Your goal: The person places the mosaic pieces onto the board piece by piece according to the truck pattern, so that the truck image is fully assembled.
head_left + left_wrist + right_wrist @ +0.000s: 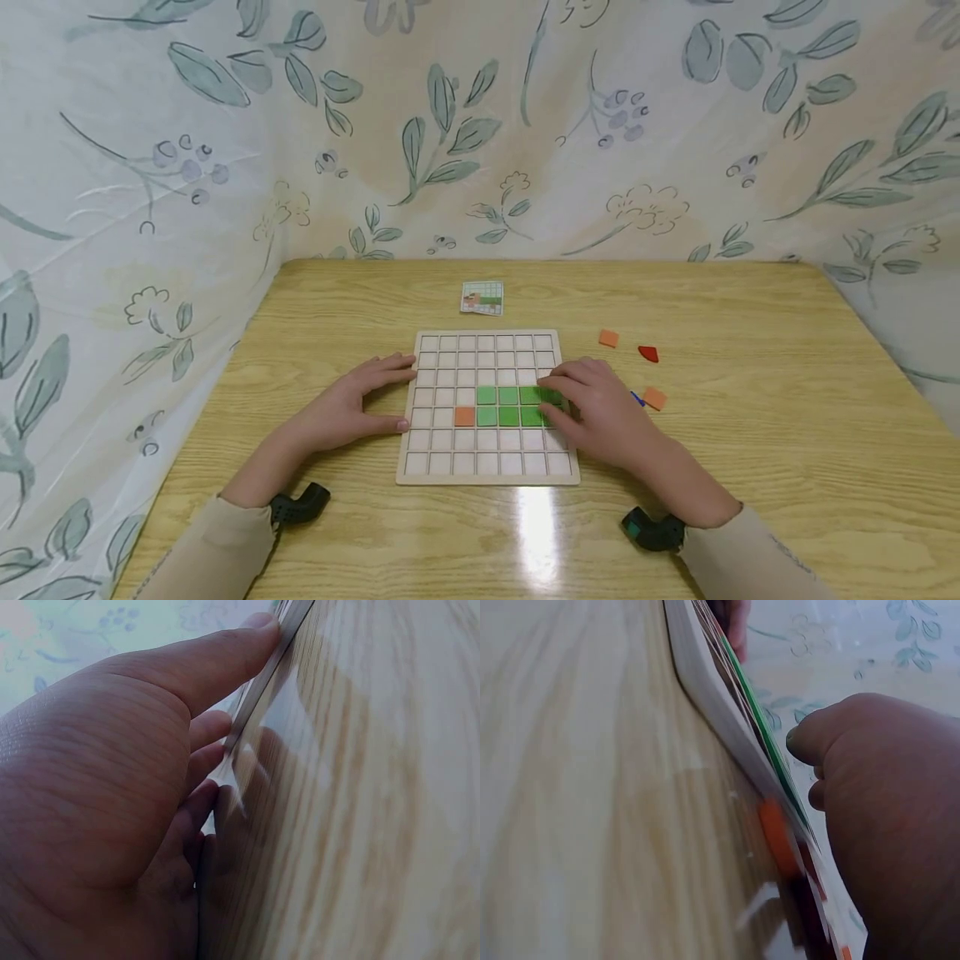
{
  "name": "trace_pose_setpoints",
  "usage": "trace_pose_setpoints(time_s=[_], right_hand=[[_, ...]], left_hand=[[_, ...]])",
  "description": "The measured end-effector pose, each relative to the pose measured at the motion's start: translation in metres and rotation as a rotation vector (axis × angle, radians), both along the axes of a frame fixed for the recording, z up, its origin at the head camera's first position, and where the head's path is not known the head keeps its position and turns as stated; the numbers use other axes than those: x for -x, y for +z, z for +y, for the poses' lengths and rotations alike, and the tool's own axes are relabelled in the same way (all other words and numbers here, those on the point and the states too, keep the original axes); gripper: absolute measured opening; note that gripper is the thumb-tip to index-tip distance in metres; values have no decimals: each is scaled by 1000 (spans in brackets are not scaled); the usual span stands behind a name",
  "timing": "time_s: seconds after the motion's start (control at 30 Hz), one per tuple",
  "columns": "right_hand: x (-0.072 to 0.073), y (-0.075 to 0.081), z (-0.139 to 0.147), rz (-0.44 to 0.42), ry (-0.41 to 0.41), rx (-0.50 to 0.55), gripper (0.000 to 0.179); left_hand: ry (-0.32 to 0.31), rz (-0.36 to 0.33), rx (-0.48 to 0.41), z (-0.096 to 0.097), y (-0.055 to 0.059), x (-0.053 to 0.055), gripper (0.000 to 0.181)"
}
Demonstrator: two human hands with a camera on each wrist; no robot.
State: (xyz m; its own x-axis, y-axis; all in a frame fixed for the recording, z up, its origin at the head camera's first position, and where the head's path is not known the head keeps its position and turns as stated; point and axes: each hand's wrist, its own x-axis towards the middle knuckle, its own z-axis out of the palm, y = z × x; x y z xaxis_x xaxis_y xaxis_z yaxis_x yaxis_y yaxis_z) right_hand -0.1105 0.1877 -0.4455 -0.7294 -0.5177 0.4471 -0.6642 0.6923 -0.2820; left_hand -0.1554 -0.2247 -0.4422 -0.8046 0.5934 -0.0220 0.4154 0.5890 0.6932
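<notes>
Leafy fabric behind a wood-grain table, with a gridded board between two hands

From the head view, patterned fabric [450,158] backs the table [765,350]. On the board [467,442], green tiles [508,415] fill two rows beside one orange tile [464,416]. The left hand [341,410] spreads thumb and fingers apart, tips touching the board's left edge. The right hand [603,412] reaches over its right side, thumb and forefinger apart above the green.

Only the head view takes in the small card [482,297] beyond the board. The left wrist view adds the palm and the thumb tip against the edge; the right wrist view shows the green edge-on as a thin strip.

The right hand covers the last green tiles, so whether its fingertips touch them I cannot tell. A blue piece [637,398] is partly hidden behind that hand; orange and dark shapes blur in the right wrist view.
</notes>
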Motion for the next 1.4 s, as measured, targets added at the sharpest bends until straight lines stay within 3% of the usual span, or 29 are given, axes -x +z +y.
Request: trace_pose_setpoints(time_s=[0.27,0.53,1.4], right_hand=[[0,-4,26,-12,-64,6,32],[4,-7,42,44,-81,26,29],[7,-10,45,-1,-83,35,21]], left_hand=[[-5,6,-4,-1,-1,1,79],[-6,8,-6,-1,-2,1,79],[-7,-9,-15,0,0,1,78]])
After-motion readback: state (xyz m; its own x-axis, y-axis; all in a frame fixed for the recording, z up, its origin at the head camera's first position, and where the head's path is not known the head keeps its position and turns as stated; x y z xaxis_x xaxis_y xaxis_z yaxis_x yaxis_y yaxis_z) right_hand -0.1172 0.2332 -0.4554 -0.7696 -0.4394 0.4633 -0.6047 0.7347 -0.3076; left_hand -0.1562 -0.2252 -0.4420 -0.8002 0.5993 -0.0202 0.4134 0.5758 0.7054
